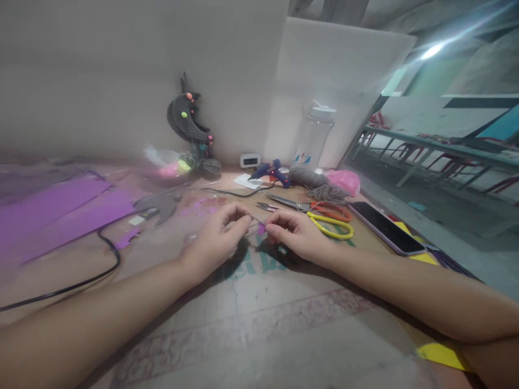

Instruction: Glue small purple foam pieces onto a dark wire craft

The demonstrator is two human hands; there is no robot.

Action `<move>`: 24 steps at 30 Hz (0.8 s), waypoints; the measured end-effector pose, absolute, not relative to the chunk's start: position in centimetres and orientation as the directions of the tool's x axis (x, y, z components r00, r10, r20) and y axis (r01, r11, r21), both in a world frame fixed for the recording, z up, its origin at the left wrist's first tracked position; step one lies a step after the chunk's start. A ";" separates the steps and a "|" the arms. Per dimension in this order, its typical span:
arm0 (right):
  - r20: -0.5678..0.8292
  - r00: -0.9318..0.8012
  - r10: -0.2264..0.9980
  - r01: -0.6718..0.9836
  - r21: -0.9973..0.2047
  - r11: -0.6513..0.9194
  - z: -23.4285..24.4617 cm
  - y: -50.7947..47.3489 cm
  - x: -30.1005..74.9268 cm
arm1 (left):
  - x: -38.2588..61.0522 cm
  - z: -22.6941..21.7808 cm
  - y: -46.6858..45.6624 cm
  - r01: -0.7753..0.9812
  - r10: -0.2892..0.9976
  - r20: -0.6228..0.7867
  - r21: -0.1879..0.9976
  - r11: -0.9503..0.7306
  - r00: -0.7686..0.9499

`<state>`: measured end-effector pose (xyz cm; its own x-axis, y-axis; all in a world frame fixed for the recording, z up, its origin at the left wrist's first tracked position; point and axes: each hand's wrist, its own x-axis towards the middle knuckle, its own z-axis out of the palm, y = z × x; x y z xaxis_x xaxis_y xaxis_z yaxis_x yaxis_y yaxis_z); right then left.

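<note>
My left hand (221,235) and my right hand (294,232) meet over the middle of the table, fingers pinched together. Between the fingertips sits a tiny purple scrap (261,228); both hands pinch it or something thin joined to it. Just beyond my right hand lie yellow-handled scissors (330,226) and orange-handled scissors (324,208). Both forearms rest low over a worn cardboard sheet (259,319).
Purple foam sheets (60,210) lie at the left with a black cable (109,254). A phone (385,227) lies at the right, near the table edge. At the back: a blue glue gun (271,173), grey yarn (312,178), a clear bottle (314,135), a dark crescent decoration (186,121).
</note>
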<state>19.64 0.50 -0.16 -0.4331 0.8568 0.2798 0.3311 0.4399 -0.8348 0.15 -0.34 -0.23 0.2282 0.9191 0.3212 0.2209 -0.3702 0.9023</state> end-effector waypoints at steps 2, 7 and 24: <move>0.279 -0.431 0.858 0.338 -0.832 0.440 -0.2 0.5 19.7 | 0.1 -0.3 -0.4 0.302 0.911 0.364 0.862 -0.408 0.192; 0.261 -0.369 0.892 0.341 -0.855 0.391 -0.2 0.6 19.8 | 0.0 -0.4 -0.5 0.354 0.902 0.388 0.830 -0.432 0.191; 0.321 -0.352 0.879 0.462 -0.757 0.462 0.0 0.7 19.7 | 0.1 -0.3 -0.3 0.415 0.885 0.330 0.791 -0.449 0.328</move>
<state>19.72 0.71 -0.02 -0.3519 0.8791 0.3214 0.4624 0.4618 -0.7569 0.07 -0.28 -0.29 0.3279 0.8852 0.3300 0.4150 -0.4488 0.7914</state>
